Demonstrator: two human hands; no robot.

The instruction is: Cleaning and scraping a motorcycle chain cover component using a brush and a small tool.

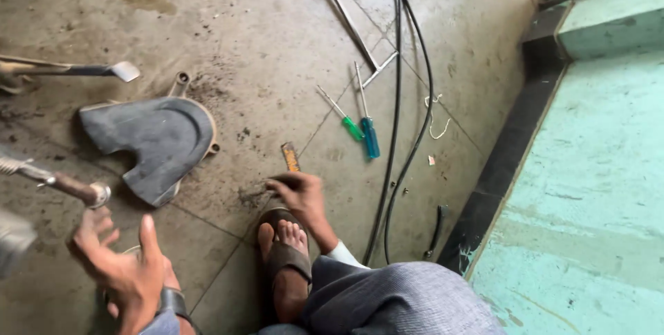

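My right hand [301, 197] reaches down to the concrete floor just in front of my sandalled foot [285, 252]. Its fingers are closed around the lower end of a small orange-handled tool [290, 156] lying on the floor. The hand is motion-blurred, so the grip is not sharp. My left hand [124, 266] hovers at the lower left with fingers spread, holding nothing. It sits just below a metal rod end [95, 194]. A dark engine cover [153, 140] lies on the floor above it.
A green screwdriver [344, 118] and a blue screwdriver [366, 122] lie side by side. A long T-handle wrench [351, 25] lies further off. Black cables [408, 121] run down the floor. A raised green step [588, 169] borders the right. Another metal lever [104, 69] sticks in from the left.
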